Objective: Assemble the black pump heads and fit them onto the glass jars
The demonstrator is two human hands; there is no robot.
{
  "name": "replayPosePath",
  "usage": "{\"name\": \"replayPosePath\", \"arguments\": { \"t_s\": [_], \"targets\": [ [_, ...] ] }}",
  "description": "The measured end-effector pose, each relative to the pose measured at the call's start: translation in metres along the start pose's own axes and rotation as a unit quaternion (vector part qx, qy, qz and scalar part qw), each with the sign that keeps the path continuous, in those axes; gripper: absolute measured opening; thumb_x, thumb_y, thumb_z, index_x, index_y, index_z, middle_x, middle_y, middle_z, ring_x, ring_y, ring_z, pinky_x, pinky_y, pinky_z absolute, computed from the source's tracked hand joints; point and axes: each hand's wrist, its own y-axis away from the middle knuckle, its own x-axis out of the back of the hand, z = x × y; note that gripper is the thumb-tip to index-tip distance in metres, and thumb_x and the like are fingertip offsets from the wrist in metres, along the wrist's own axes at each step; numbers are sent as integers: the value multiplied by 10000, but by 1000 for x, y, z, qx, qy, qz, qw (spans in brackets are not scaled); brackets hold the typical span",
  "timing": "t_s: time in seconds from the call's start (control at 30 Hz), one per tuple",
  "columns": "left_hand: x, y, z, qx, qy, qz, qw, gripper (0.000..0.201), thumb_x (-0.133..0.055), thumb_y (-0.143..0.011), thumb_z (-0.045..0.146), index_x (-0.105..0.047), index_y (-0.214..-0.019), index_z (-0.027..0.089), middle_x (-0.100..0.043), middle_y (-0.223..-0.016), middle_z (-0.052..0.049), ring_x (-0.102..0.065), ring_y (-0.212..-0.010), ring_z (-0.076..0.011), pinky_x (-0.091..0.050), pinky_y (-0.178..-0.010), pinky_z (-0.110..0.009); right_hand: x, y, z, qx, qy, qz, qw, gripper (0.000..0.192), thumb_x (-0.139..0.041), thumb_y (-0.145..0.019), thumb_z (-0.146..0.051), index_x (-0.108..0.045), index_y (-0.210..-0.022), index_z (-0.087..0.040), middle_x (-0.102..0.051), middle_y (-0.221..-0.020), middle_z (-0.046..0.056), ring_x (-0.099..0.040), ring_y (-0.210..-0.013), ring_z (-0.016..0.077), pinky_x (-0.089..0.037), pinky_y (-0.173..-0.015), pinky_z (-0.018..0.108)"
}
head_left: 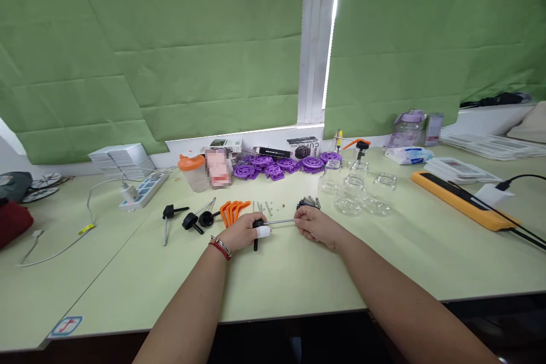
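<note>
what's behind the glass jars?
Behind the glass jars: purple plastic wheels, small boxes and a black-and-orange pump along the window sill. Anything directly behind the pump is hidden.

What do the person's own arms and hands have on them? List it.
Both forearms are bare, with no sleeves in view. The left hand has a red and silver bracelet at the wrist and a white bandage wrapped around one of its fingers. The right hand wears nothing visible.

Left of frame centre: three loose black-knobbed metal pump rods (193, 220). Right of centre: about five clear glass cups (353, 186). Upper left: one orange-lidded plastic shaker cup (193, 173).
</note>
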Motion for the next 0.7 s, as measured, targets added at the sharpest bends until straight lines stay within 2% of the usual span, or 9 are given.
{"name": "replayPosePath", "arguments": {
  "t_s": [0.2, 0.43, 0.6, 0.7],
  "targets": [
    [0, 1, 4, 4, -5, 5, 1000, 437, -616, -700, 573, -550, -904, 192, -456, -685, 22, -378, -554, -98, -341, -526, -219, -2, 1, -2, -3, 13, 8, 1000, 188, -556, -811, -346, -464, -778, -186, -481, -565, -54, -322, -389, 34, -220, -377, 173],
    [0, 1, 5, -4, -14, 9, 1000, 442, -613, -698, 582, -545, -878, 184, -432, -690, 27, -367, -557, -94, -327, -517, -219, -3, 3, -3, 0, 29, 6, 1000, 295, -508, -847, -401, -441, -668, -176, -456, -531, -52, -319, -375, 31, -215, -374, 181],
    [0, 1, 4, -1, -11, 7, 1000, 437, -612, -705, 574, -544, -888, 184, -425, -675, 28, -370, -557, -94, -338, -534, -222, -3, 1, -3, 1, 30, 6, 1000, 334, -497, -848, -449, -451, -667, -172, -461, -531, -49, -313, -368, 28, -209, -374, 184],
    [0, 1, 4, -2, -9, 9, 1000, 436, -614, -701, 574, -549, -893, 189, -441, -685, 23, -380, -567, -102, -351, -543, -232, -3, 1, -3, -6, 24, 13, 1000, 296, -529, -828, -445, -466, -720, -176, -465, -531, -54, -319, -374, 33, -217, -379, 185]
  ]
}}
